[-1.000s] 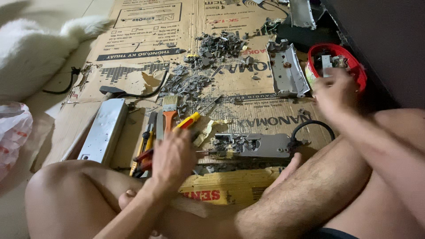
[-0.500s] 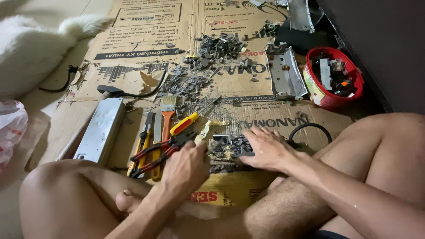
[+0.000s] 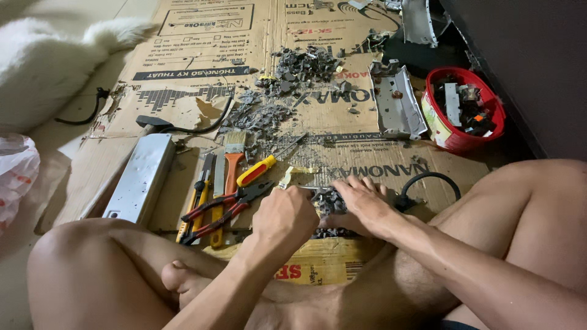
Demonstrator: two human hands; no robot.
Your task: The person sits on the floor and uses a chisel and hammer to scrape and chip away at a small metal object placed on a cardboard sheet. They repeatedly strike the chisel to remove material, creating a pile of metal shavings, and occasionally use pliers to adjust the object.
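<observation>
I sit on flattened cardboard (image 3: 183, 67) on the floor. Both hands rest on a grey metal electronic part (image 3: 327, 201) that lies between my legs. My left hand (image 3: 284, 217) is closed around its left end, and whether it holds a small tool there is hidden. My right hand (image 3: 361, 205) presses flat on top of the part, fingers spread over it. A black cable loop (image 3: 428, 180) comes out just right of that hand.
Red-handled pliers (image 3: 223, 208), a yellow-and-red screwdriver (image 3: 257, 171), an orange paintbrush (image 3: 233, 156) and other tools lie left of my hands. A long silver casing (image 3: 139, 177) lies farther left. Grey debris (image 3: 287, 85), a metal bracket (image 3: 397, 101) and a red tub of parts (image 3: 465, 110) sit beyond.
My right hand came back from the red tub to the grey part. My left hand moved right from the tools onto the part's left end.
</observation>
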